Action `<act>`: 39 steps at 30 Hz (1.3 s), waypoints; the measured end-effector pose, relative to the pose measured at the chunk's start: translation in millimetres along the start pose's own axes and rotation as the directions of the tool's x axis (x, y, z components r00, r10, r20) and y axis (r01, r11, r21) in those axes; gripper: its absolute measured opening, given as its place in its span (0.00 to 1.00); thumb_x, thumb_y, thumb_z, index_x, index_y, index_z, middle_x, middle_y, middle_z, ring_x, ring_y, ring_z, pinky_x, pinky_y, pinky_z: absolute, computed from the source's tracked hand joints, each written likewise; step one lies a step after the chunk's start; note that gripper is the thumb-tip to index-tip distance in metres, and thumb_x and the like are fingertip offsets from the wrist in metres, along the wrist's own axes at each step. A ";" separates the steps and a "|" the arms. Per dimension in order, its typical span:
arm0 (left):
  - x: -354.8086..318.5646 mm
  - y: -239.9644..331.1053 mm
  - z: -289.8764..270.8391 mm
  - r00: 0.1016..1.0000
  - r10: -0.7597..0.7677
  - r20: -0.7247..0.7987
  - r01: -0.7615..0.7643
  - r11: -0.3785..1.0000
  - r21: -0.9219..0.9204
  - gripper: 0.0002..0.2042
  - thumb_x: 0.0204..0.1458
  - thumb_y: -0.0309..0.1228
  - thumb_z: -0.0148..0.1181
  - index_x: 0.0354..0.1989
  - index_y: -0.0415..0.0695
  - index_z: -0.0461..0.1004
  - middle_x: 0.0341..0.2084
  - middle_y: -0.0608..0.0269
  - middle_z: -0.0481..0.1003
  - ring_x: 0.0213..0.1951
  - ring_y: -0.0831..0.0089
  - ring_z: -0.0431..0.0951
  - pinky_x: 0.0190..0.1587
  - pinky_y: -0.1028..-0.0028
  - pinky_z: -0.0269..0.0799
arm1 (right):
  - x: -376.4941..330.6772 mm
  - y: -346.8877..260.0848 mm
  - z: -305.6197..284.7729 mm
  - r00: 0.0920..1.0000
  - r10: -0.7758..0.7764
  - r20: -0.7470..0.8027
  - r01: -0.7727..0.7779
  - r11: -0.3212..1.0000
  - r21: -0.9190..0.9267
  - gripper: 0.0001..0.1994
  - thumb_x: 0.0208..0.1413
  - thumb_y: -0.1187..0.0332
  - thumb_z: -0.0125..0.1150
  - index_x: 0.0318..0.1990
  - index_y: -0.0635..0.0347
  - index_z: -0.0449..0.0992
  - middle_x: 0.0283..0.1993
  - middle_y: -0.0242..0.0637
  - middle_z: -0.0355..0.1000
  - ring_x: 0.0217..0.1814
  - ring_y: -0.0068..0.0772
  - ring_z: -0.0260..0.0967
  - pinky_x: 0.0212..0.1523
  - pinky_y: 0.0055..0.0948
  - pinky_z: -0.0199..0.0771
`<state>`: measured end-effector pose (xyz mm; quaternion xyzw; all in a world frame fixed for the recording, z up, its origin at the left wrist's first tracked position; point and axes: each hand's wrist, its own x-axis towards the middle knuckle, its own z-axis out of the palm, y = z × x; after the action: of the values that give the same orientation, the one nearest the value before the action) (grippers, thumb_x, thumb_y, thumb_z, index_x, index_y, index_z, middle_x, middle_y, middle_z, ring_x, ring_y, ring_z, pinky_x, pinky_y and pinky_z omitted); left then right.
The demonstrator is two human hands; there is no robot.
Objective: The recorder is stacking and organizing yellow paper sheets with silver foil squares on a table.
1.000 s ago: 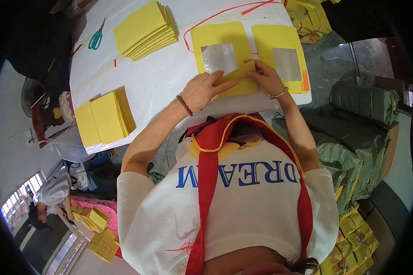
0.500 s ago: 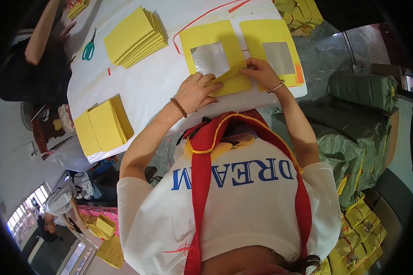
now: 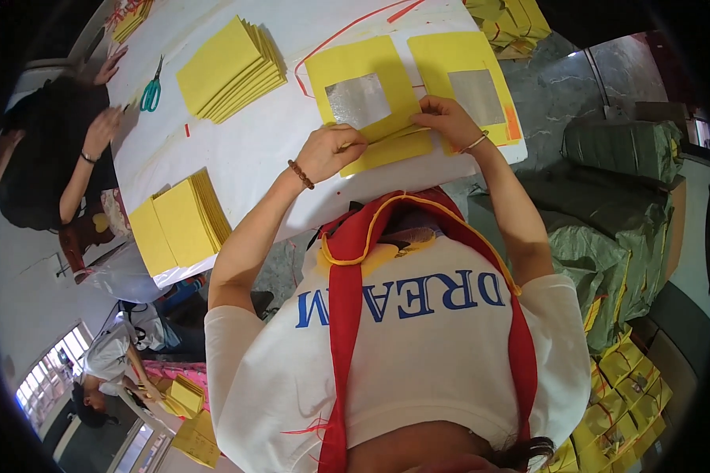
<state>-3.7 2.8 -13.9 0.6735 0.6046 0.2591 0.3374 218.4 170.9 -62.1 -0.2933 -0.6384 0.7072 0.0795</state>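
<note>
A yellow paper sheet (image 3: 398, 102) with a silver square on it lies in front of me at the table's near side. My left hand (image 3: 333, 151) is closed in a pinch at the left end of a folded strip along the sheet's near part. At the strip's right end, my right hand (image 3: 447, 124) pinches it too, its wrist over the neighbouring sheet. This second yellow sheet (image 3: 438, 59) also carries a silver square and has an orange mark at its near right corner. More yellow paper shows under the fold, close to the table edge.
On the white table (image 3: 268, 169) are a fanned yellow paper stack (image 3: 229, 71), another stack (image 3: 181, 225) and teal-handled scissors (image 3: 151, 93). A co-worker in black (image 3: 47, 158) sits at the left. Green wrapped bales (image 3: 607, 213) stand on the right, near bundled yellow packs (image 3: 623, 386).
My left hand has gone from spread fingers on the paper to a closed pinch, and the fold stands out more. The co-worker's hands have come lower, near the scissors.
</note>
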 end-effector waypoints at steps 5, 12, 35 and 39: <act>1.0 3.6 -3.4 0.997 -0.070 0.018 0.070 0.997 -0.032 0.08 0.49 0.30 0.55 0.32 0.39 0.75 0.26 0.57 0.75 0.30 0.66 0.75 0.33 0.70 0.69 | -4.3 -8.7 1.6 1.000 -0.004 0.018 0.004 0.999 -0.037 0.11 0.57 0.64 0.55 0.41 0.62 0.73 0.37 0.28 0.71 0.40 0.17 0.66 0.42 0.19 0.65; 2.6 3.1 -5.5 0.998 -0.044 0.041 0.046 0.998 -0.037 0.08 0.48 0.32 0.55 0.30 0.41 0.77 0.28 0.57 0.76 0.33 0.60 0.76 0.37 0.67 0.71 | -9.2 -19.3 6.6 0.994 0.068 -0.085 -0.062 0.995 0.080 0.18 0.60 0.55 0.47 0.44 0.61 0.73 0.38 0.27 0.71 0.41 0.17 0.65 0.45 0.20 0.63; -3.6 2.9 5.2 0.992 0.036 -0.123 -0.033 0.999 0.021 0.12 0.47 0.30 0.57 0.39 0.40 0.70 0.38 0.56 0.73 0.39 0.58 0.74 0.41 0.68 0.70 | -5.9 3.0 10.0 0.991 -0.127 -0.046 0.120 0.983 -0.136 0.16 0.49 0.66 0.63 0.44 0.62 0.72 0.31 0.27 0.72 0.31 0.17 0.65 0.34 0.20 0.65; -18.4 14.4 -3.3 0.982 0.028 -0.187 -0.030 1.000 -0.004 0.27 0.42 0.32 0.64 0.52 0.42 0.64 0.45 0.52 0.69 0.48 0.53 0.68 0.50 0.64 0.64 | -6.0 13.5 9.0 0.981 -0.165 -0.100 0.152 0.981 -0.122 0.14 0.50 0.66 0.62 0.43 0.62 0.72 0.29 0.27 0.71 0.29 0.16 0.64 0.32 0.19 0.65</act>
<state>0.5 -15.5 0.4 0.6538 0.6228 0.3280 0.2777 222.2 158.0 -72.9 -0.2839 -0.6937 0.6438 0.1538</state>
